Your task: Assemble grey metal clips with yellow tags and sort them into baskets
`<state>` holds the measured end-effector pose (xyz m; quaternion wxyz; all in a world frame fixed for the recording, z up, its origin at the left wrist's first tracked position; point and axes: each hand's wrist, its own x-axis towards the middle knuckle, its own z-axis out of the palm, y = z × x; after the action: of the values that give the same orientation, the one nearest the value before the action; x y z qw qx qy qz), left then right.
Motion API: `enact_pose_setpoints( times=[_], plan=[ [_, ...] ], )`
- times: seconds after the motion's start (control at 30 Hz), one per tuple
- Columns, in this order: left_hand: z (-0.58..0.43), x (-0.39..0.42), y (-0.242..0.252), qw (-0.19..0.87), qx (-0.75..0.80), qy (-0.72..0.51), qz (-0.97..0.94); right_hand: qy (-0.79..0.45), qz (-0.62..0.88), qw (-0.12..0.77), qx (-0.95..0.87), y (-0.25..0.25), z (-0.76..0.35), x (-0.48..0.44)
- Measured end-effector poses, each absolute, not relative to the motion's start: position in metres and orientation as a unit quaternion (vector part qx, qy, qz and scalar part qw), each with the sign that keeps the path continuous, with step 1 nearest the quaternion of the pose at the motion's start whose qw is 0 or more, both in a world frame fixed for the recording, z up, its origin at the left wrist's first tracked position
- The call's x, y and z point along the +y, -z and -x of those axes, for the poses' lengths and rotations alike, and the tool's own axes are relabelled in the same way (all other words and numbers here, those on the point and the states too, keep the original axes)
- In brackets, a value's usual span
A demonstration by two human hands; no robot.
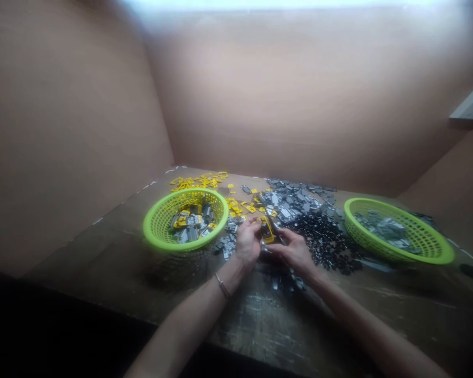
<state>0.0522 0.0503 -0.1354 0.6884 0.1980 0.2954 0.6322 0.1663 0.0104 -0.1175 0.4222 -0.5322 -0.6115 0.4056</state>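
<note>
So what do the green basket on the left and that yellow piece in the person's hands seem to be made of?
The lime-green basket looks like moulded plastic: glossy, with an even grid of holes. The yellow piece also looks like plastic, bright and slightly shiny with crisp edges, though blur leaves its exact finish open.

Head view: one camera worn on the person's head, facing forward and down over the table [260, 325] from its near side. The left hand [247, 242] and right hand [294, 253] sit at centre, nearest the lens; one basket [185, 219] lies farther left, another basket [398, 231] farther right, and the wall [299, 94] fills the top
</note>
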Motion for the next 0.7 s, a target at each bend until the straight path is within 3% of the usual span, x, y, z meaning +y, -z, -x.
enact_pose_setpoints(
  times=[0.17,0.33,0.6,0.7],
  plan=[
    [-0.057,0.046,0.135,0.685,0.294,-0.634,-0.208,-0.362,0.552,0.47,-0.586,0.124,-0.165,0.011],
    [-0.053,0.045,0.129,0.693,0.343,-0.561,-0.295,-0.311,0.566,0.457,-0.612,0.12,-0.182,0.016],
    [-0.04,0.052,0.12,0.494,0.441,-0.437,-0.608,-0.294,0.54,0.414,-0.672,0.116,-0.191,0.014],
    [-0.037,0.05,0.12,0.547,0.406,-0.369,-0.632,-0.271,0.527,0.433,-0.679,0.116,-0.188,0.011]
  ],
)
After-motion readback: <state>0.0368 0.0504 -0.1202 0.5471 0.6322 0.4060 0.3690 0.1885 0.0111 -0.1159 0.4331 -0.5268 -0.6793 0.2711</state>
